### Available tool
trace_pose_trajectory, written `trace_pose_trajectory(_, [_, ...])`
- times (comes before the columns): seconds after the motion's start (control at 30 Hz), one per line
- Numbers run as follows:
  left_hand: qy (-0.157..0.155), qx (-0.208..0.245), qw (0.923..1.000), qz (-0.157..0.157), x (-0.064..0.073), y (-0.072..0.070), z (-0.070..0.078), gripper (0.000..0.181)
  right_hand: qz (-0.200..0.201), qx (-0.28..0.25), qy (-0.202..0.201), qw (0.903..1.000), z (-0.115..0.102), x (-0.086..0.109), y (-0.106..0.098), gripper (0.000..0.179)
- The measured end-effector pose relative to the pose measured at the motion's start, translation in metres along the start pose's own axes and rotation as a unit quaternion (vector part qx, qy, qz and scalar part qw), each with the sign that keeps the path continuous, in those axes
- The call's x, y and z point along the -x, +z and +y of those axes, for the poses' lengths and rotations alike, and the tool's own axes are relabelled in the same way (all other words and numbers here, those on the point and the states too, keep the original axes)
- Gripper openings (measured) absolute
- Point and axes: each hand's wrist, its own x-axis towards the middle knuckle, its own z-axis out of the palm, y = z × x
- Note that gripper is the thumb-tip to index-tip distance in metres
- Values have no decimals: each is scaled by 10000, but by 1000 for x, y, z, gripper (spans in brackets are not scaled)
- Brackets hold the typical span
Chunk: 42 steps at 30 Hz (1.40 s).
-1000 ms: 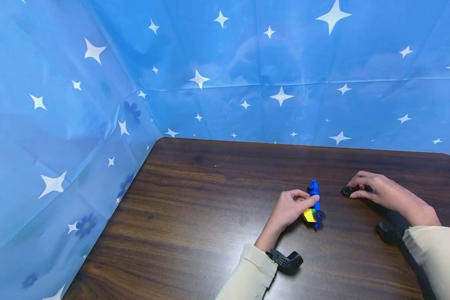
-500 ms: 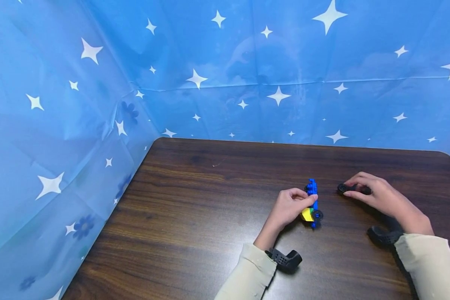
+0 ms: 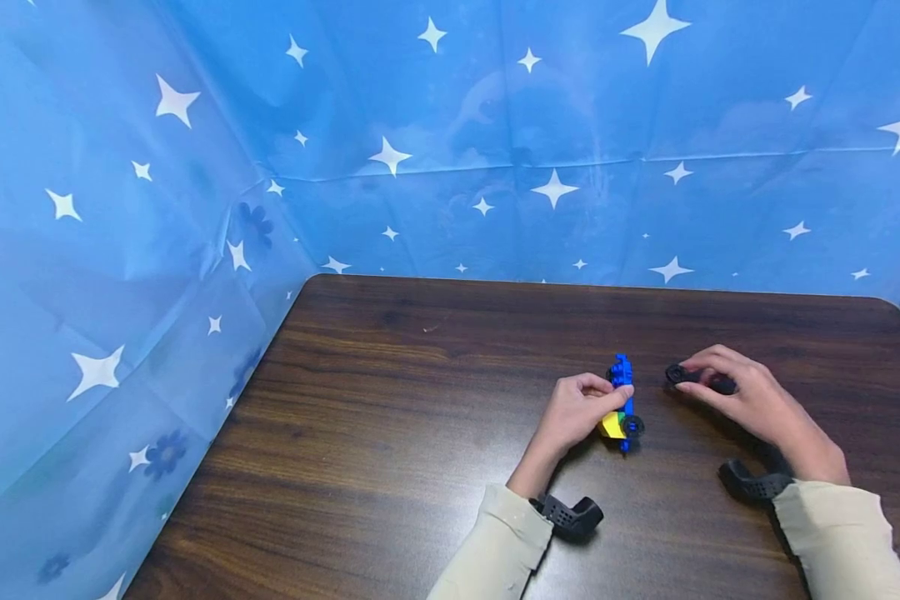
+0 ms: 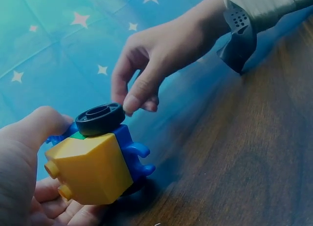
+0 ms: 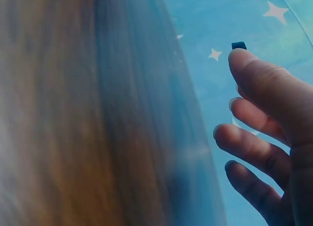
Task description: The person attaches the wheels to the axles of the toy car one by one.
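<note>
In the head view my left hand (image 3: pixel 576 410) grips a toy vehicle (image 3: pixel 621 402) by its blue base, thumb across the top. A yellow block (image 4: pixel 90 169) sits at its near end, with a bit of green beside it. A black wheel (image 4: pixel 100 119) is fitted on the vehicle's side. To the right, my right hand (image 3: pixel 765 406) pinches a loose black wheel (image 3: pixel 673 373) between thumb and fingers, apart from the vehicle. Only a dark edge of that loose wheel (image 5: pixel 238 45) shows past the thumb in the right wrist view. Whether the dark patch under the palm is shadow cannot be told.
A dark wood-grain table (image 3: pixel 390 433) lies under both hands. Blue cloth with white stars (image 3: pixel 465 125) hangs along its back and left sides. Black camera mounts are strapped at the left wrist (image 3: pixel 570 517) and right wrist (image 3: pixel 753 482).
My right hand has moved a little left with the loose wheel, nearer to the vehicle. My left hand keeps its grip, almost still. The head view has shifted slightly.
</note>
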Motion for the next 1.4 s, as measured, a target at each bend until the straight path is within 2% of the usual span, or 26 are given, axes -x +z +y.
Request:
trace_pose_trajectory(0.17, [41,160,9999,-18,-1,1,0,33,177,-124,-294,9993,-5,2,3,35])
trace_pose_trajectory(0.5, [-39,256,9997,-43,-2,2,-2,31,354,-227,-292,9987,-14,2,3,37])
trace_pose_trajectory(0.87, [-26,271,9996,-121,-3,3,-1,29,526,-233,-508,9970,-20,-1,3,43])
trace_pose_trajectory(1.17, [-92,101,9999,59,-2,7,2,32,661,-348,-767,9942,-22,-2,5,47])
trace_pose_trajectory(1.4, [-93,127,9998,98,-1,7,1,31,716,-548,-956,9913,-34,-7,6,50])
